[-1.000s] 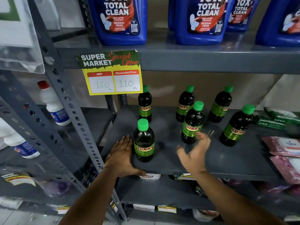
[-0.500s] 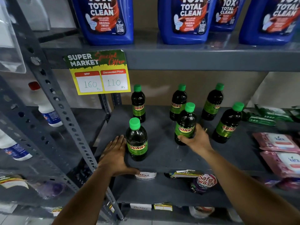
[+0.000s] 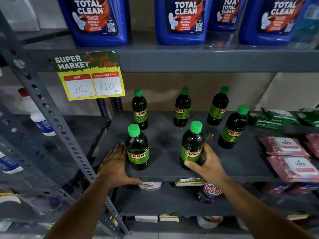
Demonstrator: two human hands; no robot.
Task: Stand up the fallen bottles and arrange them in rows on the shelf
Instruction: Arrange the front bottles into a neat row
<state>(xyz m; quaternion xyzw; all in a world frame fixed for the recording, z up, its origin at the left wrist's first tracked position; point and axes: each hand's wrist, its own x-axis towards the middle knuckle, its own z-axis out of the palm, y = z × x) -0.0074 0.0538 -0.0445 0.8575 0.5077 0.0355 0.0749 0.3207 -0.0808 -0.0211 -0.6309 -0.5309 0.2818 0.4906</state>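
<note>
Several dark bottles with green caps and green "SUNNY" labels stand upright on the grey shelf [image 3: 165, 171]. Three form a back row: left [image 3: 140, 111], middle [image 3: 181, 109], right [image 3: 217, 107]. In front stand a left bottle [image 3: 137, 149], a middle bottle [image 3: 191, 145] and a right bottle [image 3: 233, 128] set further back. My right hand [image 3: 206, 161] is wrapped around the lower part of the front middle bottle. My left hand [image 3: 114, 164] lies flat on the shelf's front left corner, beside the front left bottle, its thumb hooked over the edge.
Big blue "Total Clean" jugs [image 3: 96, 21] fill the shelf above, with a yellow price tag [image 3: 89, 78] hanging from its edge. Pink wipe packs [image 3: 291, 159] and green packs [image 3: 276, 118] lie at the shelf's right. A slotted grey upright [image 3: 51, 118] stands left.
My right hand reached the front middle bottle, closed on it and drew it toward the shelf's front edge. My left hand stayed on the corner.
</note>
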